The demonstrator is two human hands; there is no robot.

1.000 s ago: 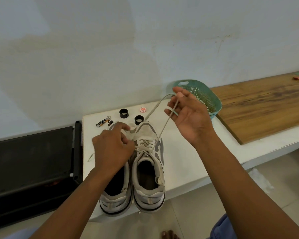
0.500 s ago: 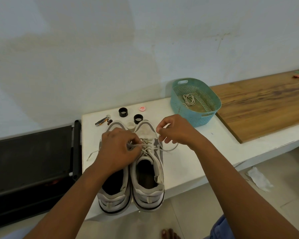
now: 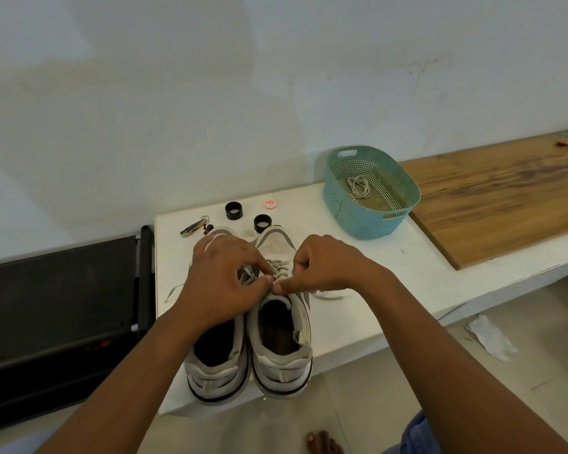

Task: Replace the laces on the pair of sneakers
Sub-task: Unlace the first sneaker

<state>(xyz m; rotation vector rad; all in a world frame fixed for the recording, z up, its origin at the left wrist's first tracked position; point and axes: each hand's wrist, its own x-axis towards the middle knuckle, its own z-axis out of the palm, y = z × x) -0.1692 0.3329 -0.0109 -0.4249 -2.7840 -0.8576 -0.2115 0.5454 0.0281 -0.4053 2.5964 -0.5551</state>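
Two white and grey sneakers stand side by side on the white ledge [image 3: 368, 290], heels toward me. The right sneaker [image 3: 281, 339] carries a pale lace [image 3: 281, 267] through its eyelets. My left hand [image 3: 222, 283] lies over the left sneaker [image 3: 215, 365], its fingers curled on the lace at the right sneaker's eyelets. My right hand [image 3: 325, 267] pinches the lace at the same spot, thumb tip meeting my left thumb. Loose lace ends trail onto the ledge at the left [image 3: 174, 291] and right [image 3: 330, 294].
A teal perforated basket [image 3: 368, 221] at the back right holds a coiled lace [image 3: 358, 188]. Two black rings [image 3: 233, 211], a red-white round token [image 3: 270, 203] and a small metal tool [image 3: 192, 229] lie behind the shoes. A wooden board [image 3: 505, 198] lies right; a black appliance [image 3: 56, 306] left.
My right hand came down from near the basket, where it held the lace pulled up taut, to the right sneaker's eyelets. The lace now lies slack, and the basket is uncovered.
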